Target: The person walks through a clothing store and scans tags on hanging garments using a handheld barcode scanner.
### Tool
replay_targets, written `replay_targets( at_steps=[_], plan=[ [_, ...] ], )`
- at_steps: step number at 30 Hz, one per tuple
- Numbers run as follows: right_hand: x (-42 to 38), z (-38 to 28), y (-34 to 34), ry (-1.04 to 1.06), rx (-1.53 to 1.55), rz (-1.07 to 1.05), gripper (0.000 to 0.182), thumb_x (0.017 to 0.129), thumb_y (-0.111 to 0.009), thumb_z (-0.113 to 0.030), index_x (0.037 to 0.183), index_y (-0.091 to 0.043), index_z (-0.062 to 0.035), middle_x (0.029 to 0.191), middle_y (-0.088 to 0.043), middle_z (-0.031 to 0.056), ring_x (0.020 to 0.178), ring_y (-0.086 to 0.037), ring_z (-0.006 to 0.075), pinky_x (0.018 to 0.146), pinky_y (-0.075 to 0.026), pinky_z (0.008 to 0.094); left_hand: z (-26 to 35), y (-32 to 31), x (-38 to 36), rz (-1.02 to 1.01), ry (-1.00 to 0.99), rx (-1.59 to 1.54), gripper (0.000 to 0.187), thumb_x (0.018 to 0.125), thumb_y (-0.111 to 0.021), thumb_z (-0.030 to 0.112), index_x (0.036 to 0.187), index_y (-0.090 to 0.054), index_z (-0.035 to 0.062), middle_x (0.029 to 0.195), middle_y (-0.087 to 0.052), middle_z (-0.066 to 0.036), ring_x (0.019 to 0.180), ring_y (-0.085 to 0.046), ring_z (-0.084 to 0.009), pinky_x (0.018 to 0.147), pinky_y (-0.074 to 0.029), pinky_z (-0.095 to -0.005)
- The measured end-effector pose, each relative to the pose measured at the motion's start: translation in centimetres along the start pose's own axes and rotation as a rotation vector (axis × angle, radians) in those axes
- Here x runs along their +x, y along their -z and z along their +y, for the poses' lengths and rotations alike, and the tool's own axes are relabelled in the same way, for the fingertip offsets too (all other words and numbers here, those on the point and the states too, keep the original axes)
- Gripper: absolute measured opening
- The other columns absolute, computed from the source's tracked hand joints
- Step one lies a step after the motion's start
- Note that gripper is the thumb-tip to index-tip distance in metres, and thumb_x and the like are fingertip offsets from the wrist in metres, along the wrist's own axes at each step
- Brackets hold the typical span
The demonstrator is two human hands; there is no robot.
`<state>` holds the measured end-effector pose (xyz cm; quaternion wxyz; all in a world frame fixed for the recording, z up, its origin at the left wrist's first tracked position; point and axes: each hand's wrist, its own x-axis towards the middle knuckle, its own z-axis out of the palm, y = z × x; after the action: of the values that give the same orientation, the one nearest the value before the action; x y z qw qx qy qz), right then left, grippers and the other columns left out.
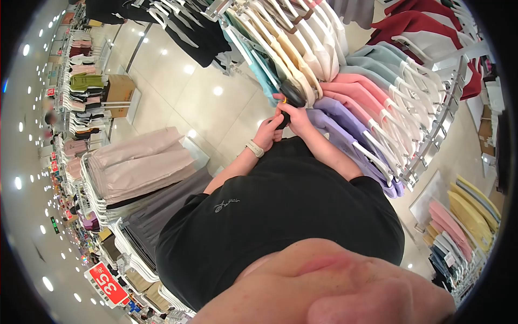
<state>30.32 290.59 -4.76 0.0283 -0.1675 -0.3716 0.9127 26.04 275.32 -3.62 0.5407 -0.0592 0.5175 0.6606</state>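
crowding both hands (280, 127), hung shirts (372, 102) (pastels) on a rack (437, 135).

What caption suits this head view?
Both hands hold a black handheld device against hanging shirts on a shop rack.

Black handheld device (292, 96) with a yellow ring. White watch band (255, 148). Black t-shirt (280, 216), small grey script logo. Rail garments run cream (302, 48), light teal (377, 59), pink (359, 89), lilac (345, 121), all on white hangers (410, 102). Dark red tops (421, 21). Beige trousers (140, 162), grey ones (162, 216) beneath. Red sign (108, 283), white "35".
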Motion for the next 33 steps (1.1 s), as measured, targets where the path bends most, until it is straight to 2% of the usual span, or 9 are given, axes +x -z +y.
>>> replay_targets(
  at_steps=[10, 18, 22, 25, 27, 29, 30, 32, 33],
  plan=[
    [-0.3, 0.9, -0.4, 0.22, -0.069, 0.106, 0.008, 0.091, -0.062, -0.005, 0.096, -0.057, -0.0016, 0.073, -0.058, 0.005, 0.064, -0.057, 0.014, 0.063, -0.046, 0.0283, 0.8, -0.5, 0.2, -0.018, 0.005, 0.039, 0.032, 0.1, -0.064, 0.038, 0.107, -0.055, 0.0087, 0.069, -0.039, 0.007, 0.056, -0.033, -0.0055, 0.053, -0.029, -0.0245],
    [-1.4, -0.9, -5.8, 0.283, -0.326, 0.03, 0.014, 0.092, -0.061, 0.0, 0.106, -0.06, 0.0009, 0.077, -0.063, 0.0039, 0.069, -0.06, 0.012, 0.064, -0.048, 0.0273, 0.0, 5.0, 0.8, -0.326, -0.065, 0.144, 0.031, 0.096, -0.071, 0.032, 0.11, -0.059, 0.008, 0.076, -0.051, 0.004, 0.062, -0.043, -0.0067, 0.056, -0.037, -0.0243],
    [0.5, -0.4, -8.8, 0.254, -0.328, -0.112, 0.028, 0.095, -0.063, -0.005, 0.123, -0.059, 0.0015, 0.083, -0.067, 0.0064, 0.074, -0.063, 0.0132, 0.069, -0.051, 0.0278, 3.5, 4.5, -2.2, -0.214, -0.194, 0.409, 0.029, 0.088, -0.079, 0.027, 0.102, -0.061, 0.0086, 0.081, -0.057, 0.003, 0.064, -0.051, -0.0073, 0.057, -0.041, -0.0238],
    [0.9, 0.2, -11.5, 0.161, -0.404, -0.165, 0.031, 0.095, -0.062, -0.004, 0.125, -0.058, 0.0012, 0.085, -0.068, 0.0067, 0.075, -0.063, 0.0137, 0.07, -0.052, 0.0287, 2.6, 8.2, -1.2, -0.234, -0.131, 0.529, 0.043, 0.086, -0.08, 0.028, 0.117, -0.056, 0.0108, 0.086, -0.058, 0.003, 0.066, -0.051, -0.0065, 0.057, -0.04, -0.0221],
    [1.5, 2.0, -12.4, 0.133, -0.457, -0.163, 0.03, 0.092, -0.065, -0.002, 0.121, -0.059, 0.0009, 0.086, -0.068, 0.0065, 0.074, -0.063, 0.0132, 0.07, -0.052, 0.0292, 2.7, 10.3, -0.6, -0.311, -0.154, 0.527, 0.075, 0.079, -0.085, 0.021, 0.137, -0.039, 0.0104, 0.101, -0.059, -0.002, 0.083, -0.058, -0.011, 0.067, -0.048, -0.0259],
    [2.3, 4.6, -12.1, 0.133, -0.552, -0.175, 0.03, 0.09, -0.067, -0.001, 0.119, -0.06, 0.0006, 0.087, -0.068, 0.0061, 0.074, -0.063, 0.0131, 0.07, -0.052, 0.0293, 3.8, 10.1, -3.0, -0.278, -0.449, 0.39, 0.077, 0.075, -0.086, 0.015, 0.136, -0.04, 0.0081, 0.108, -0.058, -0.004, 0.092, -0.06, -0.0144, 0.075, -0.052, -0.03],
    [2.1, 4.9, -13.2, 0.07, -0.559, -0.145, 0.028, 0.086, -0.07, -0.001, 0.113, -0.062, -0.0004, 0.087, -0.066, 0.0051, 0.077, -0.064, 0.0138, 0.072, -0.053, 0.0299, 2.4, 12.0, -1.6, -0.316, -0.459, 0.435, 0.067, 0.073, -0.085, 0.006, 0.129, -0.049, 0.0058, 0.115, -0.057, -0.007, 0.1, -0.061, -0.0169, 0.085, -0.053, -0.036],
    [2.2, 6.3, -14.8, 0.094, -0.594, -0.121, 0.026, 0.085, -0.071, -0.001, 0.109, -0.063, -0.0009, 0.087, -0.065, 0.0041, 0.079, -0.064, 0.0139, 0.073, -0.052, 0.0298, -0.8, 15.3, 1.9, -0.31, -0.637, 0.522, 0.063, 0.074, -0.084, 0.005, 0.128, -0.05, 0.0062, 0.111, -0.058, -0.006, 0.102, -0.061, -0.0163, 0.087, -0.052, -0.0372],
    [2.4, 7.1, -15.5, 0.108, -0.607, -0.109, 0.025, 0.084, -0.072, -0.001, 0.107, -0.064, -0.0012, 0.088, -0.065, 0.0036, 0.08, -0.064, 0.014, 0.074, -0.052, 0.0298, 0.9, 15.1, 0.1, -0.3, -0.549, 0.487, 0.059, 0.075, -0.082, 0.005, 0.125, -0.051, 0.0072, 0.106, -0.059, -0.005, 0.094, -0.06, -0.015, 0.079, -0.051, -0.0353]
  ],
)
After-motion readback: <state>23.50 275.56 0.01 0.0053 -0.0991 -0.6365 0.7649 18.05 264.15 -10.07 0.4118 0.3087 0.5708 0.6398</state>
